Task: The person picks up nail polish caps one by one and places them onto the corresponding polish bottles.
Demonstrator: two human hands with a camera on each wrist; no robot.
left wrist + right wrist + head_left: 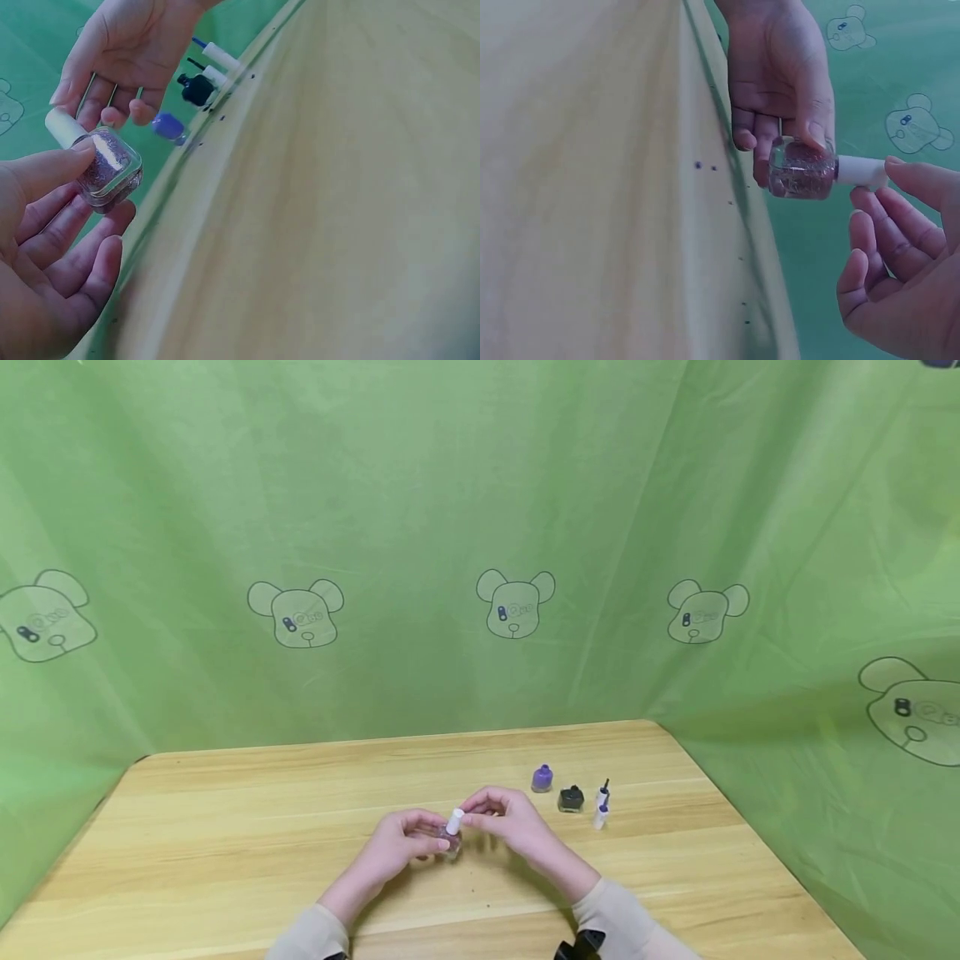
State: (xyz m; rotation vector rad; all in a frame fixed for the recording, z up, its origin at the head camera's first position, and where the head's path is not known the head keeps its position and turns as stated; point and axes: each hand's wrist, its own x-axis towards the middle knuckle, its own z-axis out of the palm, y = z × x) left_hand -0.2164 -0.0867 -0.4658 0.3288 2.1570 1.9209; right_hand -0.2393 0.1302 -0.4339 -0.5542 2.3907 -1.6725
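Note:
My left hand [438, 842] holds a small clear bottle of pink glitter polish [450, 843] just above the wooden table [225, 827], near its middle. In the left wrist view my left hand [105, 187] pinches the bottle [111, 169] between thumb and fingers, with the white cap [64, 127] pointing up-left. My right hand [471, 814] is at the cap [455, 821]. In the right wrist view the thumb of my right hand [874, 184] is at the end of the cap [862, 171]. Its fingers hang loosely curled below the cap, not closed round it.
To the right of my hands stand a purple bottle [542, 777] and a black bottle [571, 798]. Two white-handled brush caps [602, 806] lie beside them. Green printed cloth [480, 527] walls the table at the back and both sides.

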